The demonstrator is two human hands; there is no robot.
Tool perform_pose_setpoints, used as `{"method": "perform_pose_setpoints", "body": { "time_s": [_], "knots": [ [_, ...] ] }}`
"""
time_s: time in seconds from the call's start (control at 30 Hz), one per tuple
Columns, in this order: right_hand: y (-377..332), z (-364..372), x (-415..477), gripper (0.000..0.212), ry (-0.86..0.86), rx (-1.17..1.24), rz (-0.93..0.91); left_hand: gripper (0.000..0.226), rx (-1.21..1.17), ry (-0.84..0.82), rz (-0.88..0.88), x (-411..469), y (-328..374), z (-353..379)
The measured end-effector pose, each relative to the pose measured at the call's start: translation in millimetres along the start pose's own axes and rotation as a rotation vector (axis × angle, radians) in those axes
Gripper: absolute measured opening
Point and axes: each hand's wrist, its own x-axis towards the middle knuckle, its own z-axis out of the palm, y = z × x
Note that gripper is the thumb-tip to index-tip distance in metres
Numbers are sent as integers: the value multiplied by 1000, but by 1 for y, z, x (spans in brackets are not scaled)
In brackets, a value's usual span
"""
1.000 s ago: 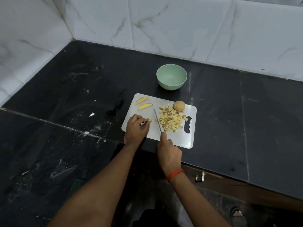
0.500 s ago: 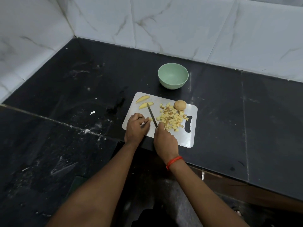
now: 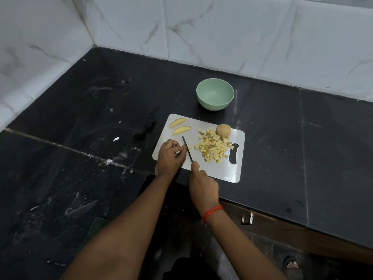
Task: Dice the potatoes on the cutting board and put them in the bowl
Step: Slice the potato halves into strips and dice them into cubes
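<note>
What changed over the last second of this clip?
The right hand carried the knife left, away from the diced pile to the potato piece held by the left hand. The left hand, two wedges, whole potato, bowl and board stayed put.

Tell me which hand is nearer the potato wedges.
Left. The left hand sits just short of the wedges; the right hand is farther back, at the board's near edge, holding the knife.
</note>
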Motion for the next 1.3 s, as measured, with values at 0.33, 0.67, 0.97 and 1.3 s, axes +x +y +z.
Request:
{"method": "perform_pose_setpoints", "body": {
  "time_s": [0.33, 0.67, 0.97, 1.3],
  "knots": [
    [28, -3, -13, 17, 172, 85, 68, 18, 19, 29, 31, -1, 2, 0],
    [69, 1, 17, 18, 449, 182, -45, 30, 71, 11, 43, 1, -2, 3],
    [73, 1, 20, 13, 470, 420, 9, 20, 263, 32, 56, 7, 20, 17],
    [74, 4, 22, 17, 468, 369, 19, 31, 375, 26, 22, 50, 37, 24]
  ]
}}
